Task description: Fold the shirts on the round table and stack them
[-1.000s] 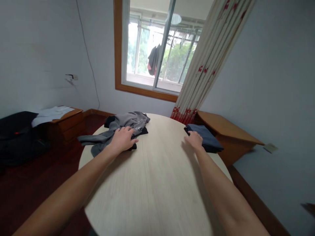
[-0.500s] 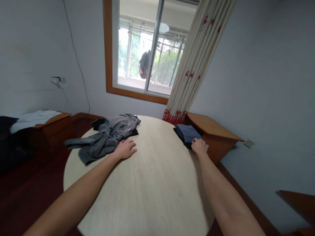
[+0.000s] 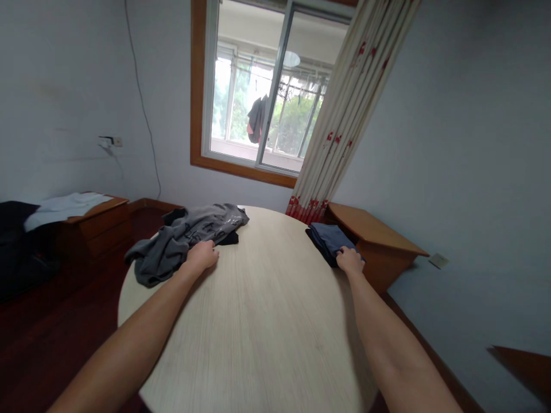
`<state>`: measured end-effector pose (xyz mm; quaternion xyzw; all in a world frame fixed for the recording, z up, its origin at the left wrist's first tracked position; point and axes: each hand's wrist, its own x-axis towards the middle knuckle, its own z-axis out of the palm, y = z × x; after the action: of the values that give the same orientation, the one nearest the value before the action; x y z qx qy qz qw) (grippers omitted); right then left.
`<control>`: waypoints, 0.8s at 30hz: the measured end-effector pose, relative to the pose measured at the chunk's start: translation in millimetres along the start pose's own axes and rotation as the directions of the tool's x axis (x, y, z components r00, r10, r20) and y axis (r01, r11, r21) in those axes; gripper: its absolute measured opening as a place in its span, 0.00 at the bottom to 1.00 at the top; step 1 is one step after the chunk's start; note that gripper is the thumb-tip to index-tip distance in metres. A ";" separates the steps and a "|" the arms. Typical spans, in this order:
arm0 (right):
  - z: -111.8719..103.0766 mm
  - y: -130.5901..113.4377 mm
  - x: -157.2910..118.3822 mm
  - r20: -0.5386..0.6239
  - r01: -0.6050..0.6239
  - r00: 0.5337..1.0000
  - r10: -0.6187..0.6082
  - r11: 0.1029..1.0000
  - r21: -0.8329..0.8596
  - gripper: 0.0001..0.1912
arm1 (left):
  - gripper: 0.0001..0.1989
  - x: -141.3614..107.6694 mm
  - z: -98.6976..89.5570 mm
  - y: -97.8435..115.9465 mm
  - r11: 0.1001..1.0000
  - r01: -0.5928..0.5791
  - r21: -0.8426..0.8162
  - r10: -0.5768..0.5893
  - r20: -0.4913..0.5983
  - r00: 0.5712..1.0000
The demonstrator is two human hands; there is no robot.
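A grey top with printed lettering point(image 3: 170, 246) lies crumpled at the left of the round table, over some black cloth point(image 3: 230, 238). My left hand point(image 3: 201, 256) is closed on its near edge, fingers bent into the fabric. Over at the right rim, dark blue folded clothing point(image 3: 330, 236) rests on a black folded piece point(image 3: 319, 246). The near corner of this stack is in my right hand point(image 3: 350, 261), with the fingers curled over it; the underside of the grip is hidden.
Pale wood forms the round tabletop point(image 3: 267, 321). A brown wooden cabinet point(image 3: 379, 229) stands close beyond its right edge. At the left, a low wooden nightstand point(image 3: 105, 226) bears white cloth point(image 3: 69, 207). A window and a flowered curtain point(image 3: 333, 132) are behind the table.
My left hand has moved left, from lying spread beside the grey top to closing on it. The top is more bunched, its sleeve drawn in. My right hand stays at the folded stack.
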<state>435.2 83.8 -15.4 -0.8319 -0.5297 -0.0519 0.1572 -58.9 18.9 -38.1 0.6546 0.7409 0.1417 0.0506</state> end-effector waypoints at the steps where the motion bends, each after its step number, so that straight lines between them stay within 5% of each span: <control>1: -6.7 -4.5 1.0 -0.066 -0.024 0.997 0.029 0.997 0.073 0.20 | 0.18 -1.7 -0.8 2.0 1.000 -0.005 0.006 0.005 -0.008 1.000; 3: -25.5 -19.8 -1.2 -0.242 0.011 0.969 0.049 0.970 0.241 0.20 | 0.19 -5.6 -1.5 8.2 0.998 -0.056 0.010 0.056 -0.040 0.998; 6: -62.2 -55.8 -19.5 -0.455 0.296 0.886 -0.082 0.857 0.421 0.18 | 0.20 -13.8 -1.2 21.5 0.973 -0.224 -0.047 0.217 -0.119 0.969; 9: -93.1 -94.6 -48.3 -0.566 0.584 0.784 -0.256 0.614 0.531 0.21 | 0.26 -24.6 0.3 37.5 0.876 -0.448 -0.181 0.415 -0.193 0.889; 11: -98.8 -113.1 -66.6 -0.596 0.635 0.763 -0.249 0.464 0.618 0.24 | 0.34 -31.6 2.9 47.7 0.774 -0.572 -0.272 0.517 -0.251 0.819; 14: -73.9 -123.6 -88.9 -0.504 0.542 0.839 -0.203 0.380 0.749 0.28 | 0.30 -37.4 10.0 58.7 0.659 -0.619 -0.427 0.547 -0.293 0.784; 18: -2.4 -110.8 -100.8 -0.292 0.338 0.941 -0.170 0.503 0.796 0.30 | 0.15 -35.2 17.5 63.1 0.609 -0.517 -0.601 0.560 -0.135 0.817; 21: 35.0 -93.2 -95.7 -0.154 0.290 0.951 -0.266 0.610 0.738 0.29 | 0.18 -33.4 12.7 61.0 0.577 -0.404 -0.709 0.459 -0.128 0.879; 24: 45.5 -82.6 -89.6 -0.098 0.310 0.928 -0.359 0.600 0.737 0.26 | 0.24 -31.7 -0.5 56.8 0.447 -0.232 -0.864 0.269 -0.117 0.956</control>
<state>318.6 52.9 -64.0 -0.5824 -0.6548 0.1643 0.4528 -0.5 -6.5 -25.5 0.6429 0.4610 0.4898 0.3665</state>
